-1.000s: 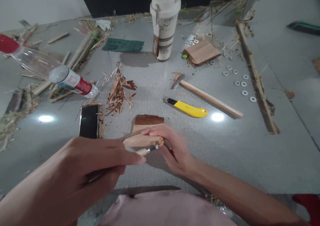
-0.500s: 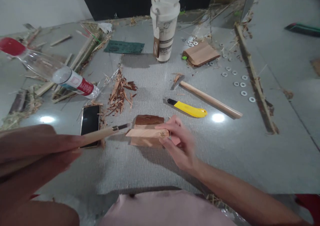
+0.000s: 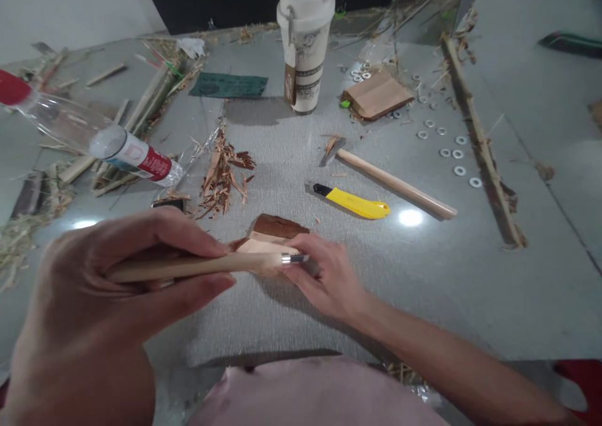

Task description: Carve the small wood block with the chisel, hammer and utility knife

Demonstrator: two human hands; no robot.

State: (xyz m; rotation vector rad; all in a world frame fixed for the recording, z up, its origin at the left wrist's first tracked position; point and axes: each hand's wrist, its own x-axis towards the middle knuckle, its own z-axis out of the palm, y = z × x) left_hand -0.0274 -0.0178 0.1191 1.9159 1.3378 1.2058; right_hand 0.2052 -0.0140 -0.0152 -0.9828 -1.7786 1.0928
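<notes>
My left hand (image 3: 89, 300) is closed around the pale wooden handle of a carving knife (image 3: 249, 262). Its short metal blade points right, in front of the fingers of my right hand (image 3: 332, 275). Those fingers pinch the right end of a small light wooden piece (image 3: 266, 245), partly covered by the knife. Just behind or under that piece is a wood block with dark bark (image 3: 282, 225); whether the two touch I cannot tell. A yellow utility knife (image 3: 357, 203) lies beyond my right hand, and a hammer (image 3: 395, 181) rests past it.
Wood shavings (image 3: 223, 175) are heaped at centre left, near a tilted plastic bottle (image 3: 136, 153). A phone (image 3: 169, 204) is mostly hidden by my left hand. A white tumbler (image 3: 305, 49), another wood block (image 3: 379, 95), several washers (image 3: 458, 154) and a long stick (image 3: 484, 143) stand or lie farther back.
My left hand has moved right and come into clearer view, bringing the knife blade across the wooden piece to my right fingers. It now covers most of the phone.
</notes>
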